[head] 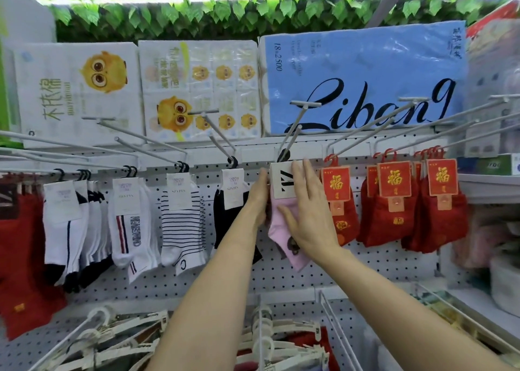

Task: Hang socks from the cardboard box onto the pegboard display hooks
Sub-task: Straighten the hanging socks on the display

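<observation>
Plainly the pink sock (284, 224), light and limp, handles best by its stiff card (282, 179), which the left hand (257, 199) holds while the right hand (306, 216) lies spread over both.

The white pegboard (281, 278) carried long white hooks (292, 134) in a row. On the hooks hung white socks (60, 216), striped socks (183, 224), a dark sock (225, 218), pink socks (284, 230) and red socks (394, 218) (each with a paper card). The shelf (253, 143) above the pegboard held tissue packs (78, 89) and a blue pack (363, 78).
</observation>
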`<state>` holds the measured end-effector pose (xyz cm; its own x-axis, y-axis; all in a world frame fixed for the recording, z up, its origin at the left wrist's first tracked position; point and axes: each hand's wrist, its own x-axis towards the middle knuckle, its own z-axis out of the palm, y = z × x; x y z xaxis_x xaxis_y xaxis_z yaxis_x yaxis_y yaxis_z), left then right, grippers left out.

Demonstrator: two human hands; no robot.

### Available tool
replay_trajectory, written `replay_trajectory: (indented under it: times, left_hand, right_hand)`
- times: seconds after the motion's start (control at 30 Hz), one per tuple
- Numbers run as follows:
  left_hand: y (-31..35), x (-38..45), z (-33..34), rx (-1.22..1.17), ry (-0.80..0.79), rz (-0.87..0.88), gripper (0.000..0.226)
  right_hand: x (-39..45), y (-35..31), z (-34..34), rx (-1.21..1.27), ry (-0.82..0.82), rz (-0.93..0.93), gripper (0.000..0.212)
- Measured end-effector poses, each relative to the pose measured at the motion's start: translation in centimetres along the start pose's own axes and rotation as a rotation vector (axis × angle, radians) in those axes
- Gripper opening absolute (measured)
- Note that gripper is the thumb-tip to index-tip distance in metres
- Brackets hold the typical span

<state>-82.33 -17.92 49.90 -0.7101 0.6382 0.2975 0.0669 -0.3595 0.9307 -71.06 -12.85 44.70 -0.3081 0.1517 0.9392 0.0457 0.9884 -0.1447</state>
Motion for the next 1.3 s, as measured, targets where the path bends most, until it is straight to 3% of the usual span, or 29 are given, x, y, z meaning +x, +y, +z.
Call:
replay_trajectory:
  times: [0.3, 0.5, 0.6, 0.7, 0.77, 0.93, 1.13, 1.3]
  left_hand:
    - [0.6, -2.4, -0.2, -0.106, -0.096, 0.048, 0.052]
    - [1.2, -4.5, -0.2, -0.007, -0.007, 0.122, 0.048]
    - [1.3, -5.6, -1.1, 0.135, 0.093, 0.29, 0.038]
    - [1.4, -7.1, -3.9, 0.287, 0.396, 0.588, 0.018]
    - [1.3, -7.2, -6.5, 0.343, 0.523, 0.654, 0.024]
    - [-0.1, -4.5, -10.8, 0.388, 0.223, 0.283, 0.071]
    - [0.2, -2.9, -11.6, 0.244, -0.1, 0.203, 0.046]
    - [0.9, -3.1, -11.6, 0.196, -0.21, 0.219, 0.038]
  right_hand:
    - [-0.5, -1.0, -0.6, 0.111, 0.052, -0.019, 0.083]
    - [-1.1, -1.8, -0.8, 0.158, 0.103, -0.016, 0.08]
    - [-1.3, -1.9, -1.1, 0.134, 0.142, -0.019, 0.079]
    - [-1.9, -2.3, -1.6, 0.005, 0.237, -0.099, 0.073]
    - [-2.4, -2.9, -1.7, -0.116, 0.294, -0.234, 0.065]
    - [-3.2, -4.9, 0.2, -0.276, 0.25, -0.47, 0.05]
    - [-3.6, -6.9, 3.8, -0.341, 0.168, -0.414, 0.052]
    - [-3.9, -7.7, 5.2, -0.429, 0.116, -0.308, 0.058]
